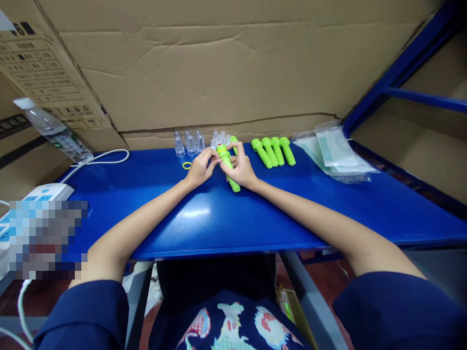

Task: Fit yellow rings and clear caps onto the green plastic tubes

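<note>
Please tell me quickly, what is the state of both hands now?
Left hand: at the upper part of the green tube; whether it grips cannot be told.
Right hand: closed, holding the green tube.

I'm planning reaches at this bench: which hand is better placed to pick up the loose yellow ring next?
Probably the left hand: the yellow ring lies just beside it, while the right hand is farther off, gripping the green tube.
</note>
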Demonstrator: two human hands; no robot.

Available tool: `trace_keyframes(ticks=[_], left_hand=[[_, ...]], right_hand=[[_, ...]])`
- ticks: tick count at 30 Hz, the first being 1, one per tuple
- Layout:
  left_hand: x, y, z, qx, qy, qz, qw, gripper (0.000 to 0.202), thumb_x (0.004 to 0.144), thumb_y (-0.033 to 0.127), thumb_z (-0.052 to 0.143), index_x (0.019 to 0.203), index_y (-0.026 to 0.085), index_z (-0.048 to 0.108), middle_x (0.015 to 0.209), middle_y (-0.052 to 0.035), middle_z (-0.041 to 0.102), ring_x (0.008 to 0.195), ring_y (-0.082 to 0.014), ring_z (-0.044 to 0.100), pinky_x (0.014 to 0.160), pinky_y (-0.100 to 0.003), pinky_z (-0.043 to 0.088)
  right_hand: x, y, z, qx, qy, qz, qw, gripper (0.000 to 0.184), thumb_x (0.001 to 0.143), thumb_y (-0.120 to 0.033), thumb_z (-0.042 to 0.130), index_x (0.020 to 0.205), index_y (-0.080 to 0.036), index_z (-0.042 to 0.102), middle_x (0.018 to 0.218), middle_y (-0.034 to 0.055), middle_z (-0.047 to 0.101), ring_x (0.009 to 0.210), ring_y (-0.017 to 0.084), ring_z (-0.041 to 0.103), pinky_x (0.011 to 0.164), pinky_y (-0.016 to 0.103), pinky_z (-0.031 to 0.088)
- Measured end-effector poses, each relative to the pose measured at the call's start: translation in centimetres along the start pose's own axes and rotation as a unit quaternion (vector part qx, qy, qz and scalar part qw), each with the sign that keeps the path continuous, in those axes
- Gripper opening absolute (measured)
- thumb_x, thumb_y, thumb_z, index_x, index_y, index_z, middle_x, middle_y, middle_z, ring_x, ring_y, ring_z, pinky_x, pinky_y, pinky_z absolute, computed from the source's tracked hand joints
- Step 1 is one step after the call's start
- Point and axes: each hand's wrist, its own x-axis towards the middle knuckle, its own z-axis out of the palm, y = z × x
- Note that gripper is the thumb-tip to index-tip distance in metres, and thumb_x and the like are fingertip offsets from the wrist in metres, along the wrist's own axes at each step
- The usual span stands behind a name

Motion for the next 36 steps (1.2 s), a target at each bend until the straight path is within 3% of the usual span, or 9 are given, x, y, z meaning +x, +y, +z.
trace_keyframes(ticks=[9,22,28,32,36], left_hand=[[-0.28,-0.62,0.34,0.016,0.044,-0.058,0.997,0.029,0.097,0.046,0.054,0.105,0.018,0.051,0.095,-0.0047,0.062,0.071,-0.0109,0.058,0.064,-0.024,0.047],[-0.17,-0.47,0.28,-0.010,0.055,-0.052,0.997,0.021,0.097,0.037,0.056,0.103,0.017,0.052,0.090,-0.0029,0.062,0.070,-0.0105,0.057,0.058,-0.022,0.043],[0.01,-0.01,-0.26,-0.020,0.026,-0.063,0.997,0.024,0.097,0.041,0.054,0.098,0.017,0.054,0.086,-0.0034,0.061,0.069,-0.0118,0.057,0.058,-0.024,0.044],[0.04,0.31,-0.42,-0.012,-0.008,-0.037,0.999,0.027,0.099,0.041,0.050,0.087,0.018,0.054,0.082,-0.0040,0.059,0.071,-0.0141,0.057,0.061,-0.027,0.046],[-0.16,0.07,-0.07,-0.018,0.002,-0.043,0.999,0.027,0.099,0.043,0.050,0.088,0.018,0.053,0.082,-0.0032,0.059,0.068,-0.0130,0.056,0.059,-0.026,0.045]], right_hand=[[-0.02,0.51,0.61,0.019,0.007,0.007,1.000,0.057,0.085,-0.055,0.065,0.115,-0.028,0.025,0.063,-0.0081,0.055,0.036,0.014,0.054,0.033,0.028,0.046],[-0.23,0.27,0.56,0.006,0.007,-0.002,1.000,0.051,0.087,-0.052,0.065,0.117,-0.027,0.032,0.063,-0.0065,0.057,0.038,0.014,0.056,0.034,0.027,0.045],[-0.35,0.07,0.39,0.004,0.003,0.005,1.000,0.050,0.084,-0.049,0.069,0.116,-0.028,0.036,0.062,-0.0069,0.057,0.039,0.015,0.057,0.034,0.027,0.045],[-0.32,-0.01,0.22,0.004,0.007,0.001,1.000,0.049,0.084,-0.048,0.069,0.114,-0.028,0.037,0.061,-0.0064,0.058,0.039,0.016,0.058,0.034,0.028,0.046],[-0.22,0.03,0.18,-0.009,0.017,-0.010,1.000,0.043,0.085,-0.049,0.067,0.107,-0.027,0.037,0.060,-0.0059,0.057,0.039,0.016,0.058,0.035,0.028,0.045]])
